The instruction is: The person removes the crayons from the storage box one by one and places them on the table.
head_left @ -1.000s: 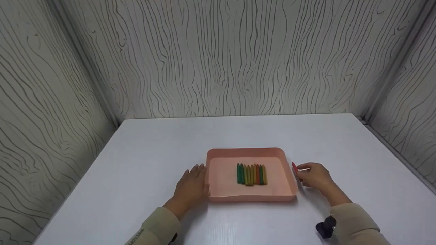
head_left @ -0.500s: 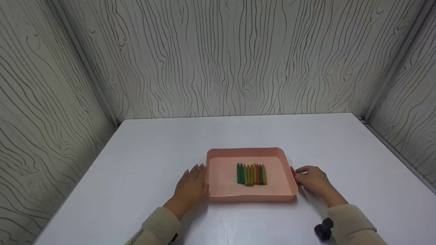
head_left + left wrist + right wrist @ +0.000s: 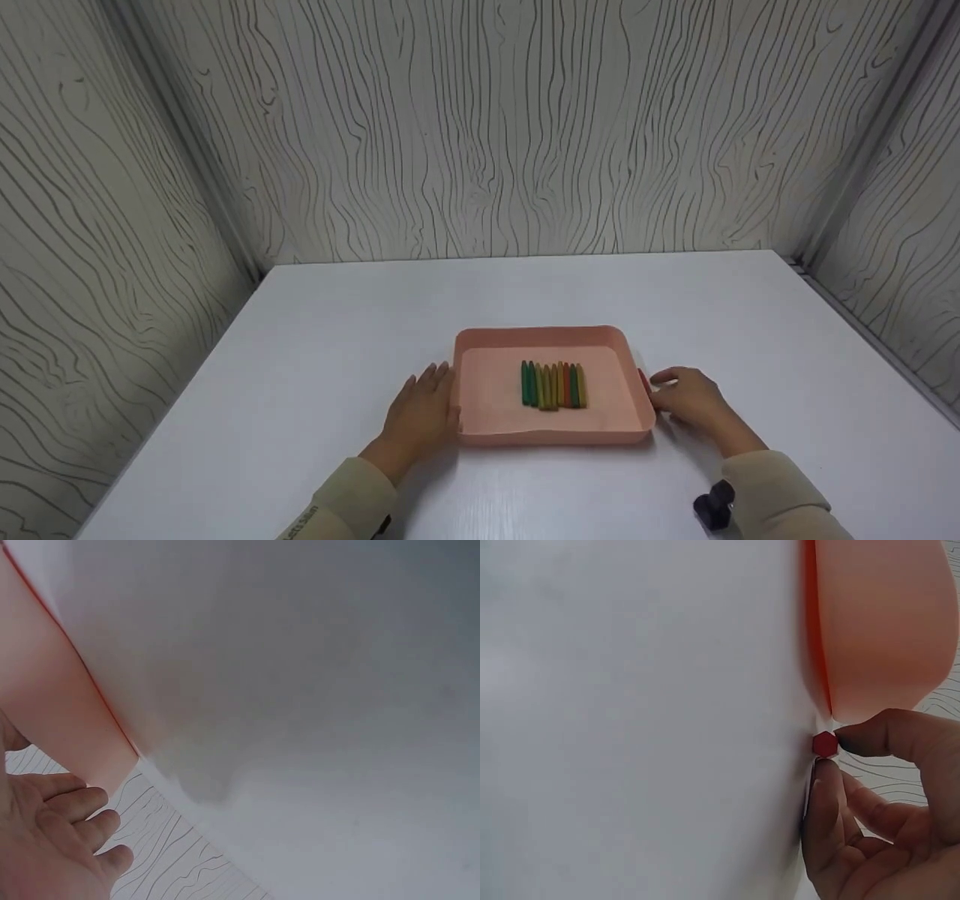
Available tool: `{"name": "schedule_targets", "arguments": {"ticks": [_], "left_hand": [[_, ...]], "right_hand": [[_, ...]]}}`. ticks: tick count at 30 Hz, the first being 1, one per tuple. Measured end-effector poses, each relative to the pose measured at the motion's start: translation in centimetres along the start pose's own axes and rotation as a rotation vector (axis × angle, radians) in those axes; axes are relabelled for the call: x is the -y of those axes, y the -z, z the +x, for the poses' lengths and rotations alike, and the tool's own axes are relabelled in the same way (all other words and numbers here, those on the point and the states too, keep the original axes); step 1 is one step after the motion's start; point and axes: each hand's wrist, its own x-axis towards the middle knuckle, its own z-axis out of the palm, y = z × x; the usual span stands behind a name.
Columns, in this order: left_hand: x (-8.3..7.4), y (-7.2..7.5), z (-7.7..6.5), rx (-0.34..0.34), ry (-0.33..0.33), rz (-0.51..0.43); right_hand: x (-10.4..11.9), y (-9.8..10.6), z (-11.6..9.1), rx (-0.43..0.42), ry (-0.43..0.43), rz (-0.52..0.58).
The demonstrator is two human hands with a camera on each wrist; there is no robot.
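A pink tray (image 3: 555, 436) sits on the white table, with a row of several crayons (image 3: 553, 385) in green, olive, yellow and orange side by side inside it. My left hand (image 3: 418, 411) rests against the tray's left wall, fingers extended. Beside the right wall, outside the tray, my right hand (image 3: 691, 397) pinches a red crayon (image 3: 643, 379) between thumb and fingertips. The right wrist view shows the hexagonal end of that crayon (image 3: 825, 744) low at the tabletop, close to the tray wall (image 3: 885, 637). Much of the crayon's length is hidden.
The white table (image 3: 360, 300) surrounds the tray on all sides. Walls with a dark wood-grain pattern (image 3: 480, 135) stand behind it and at both sides. A black device (image 3: 714, 504) is at the right sleeve (image 3: 776, 480).
My right hand has shifted slightly left and down with the red crayon, bringing it close to the tray's right wall, then stayed almost still. The left hand and tray hold their places.
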Motion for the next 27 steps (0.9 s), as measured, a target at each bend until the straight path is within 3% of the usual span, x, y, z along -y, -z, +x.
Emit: {"name": "schedule_targets", "arguments": {"ticks": [7, 17, 22, 27], "left_hand": [[0.0, -0.1, -0.1, -0.013, 0.005, 0.010], [0.1, -0.2, 0.1, 0.018, 0.034, -0.015], [0.1, -0.2, 0.1, 0.022, 0.038, -0.018], [0.1, -0.2, 0.2, 0.018, 0.031, -0.010]], "right_hand": [[0.1, 0.6, -0.2, 0.000, 0.058, -0.063], [-0.1, 1.1, -0.7, -0.144, 0.249, -0.286], [-0.2, 1.5, -0.8, -0.249, 0.265, -0.433], [-0.1, 2.0, -0.8, -0.304, 0.265, -0.500]]}}
